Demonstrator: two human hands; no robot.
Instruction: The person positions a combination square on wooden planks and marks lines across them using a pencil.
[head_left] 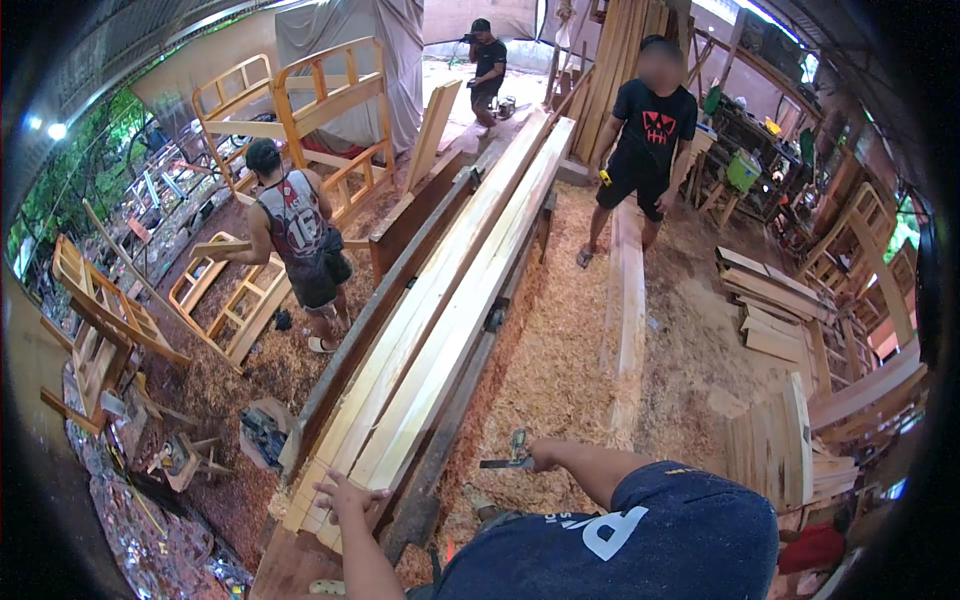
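Note:
Two long pale planks lie side by side on a long timber bench: the left plank (408, 345) and the right plank (478, 308). Fingers spread, my left hand (347, 496) rests over their near ends and holds nothing. A few thin lines cross the wood beside it. Out to the right of the bench, my right hand (543, 456) is closed round a small L-shaped square (517, 452) with a flat dark blade. That tool is above the shavings, apart from the planks. Its exact kind is hard to make out.
Wood shavings (545, 350) cover the floor. One person (655, 130) stands at the far right, another (290, 215) among wooden frames (335, 110) at left, a third (487, 65) at the back. Stacked boards (765, 440) lie right. A low stool (185, 458) and a tool container (265, 432) stand left.

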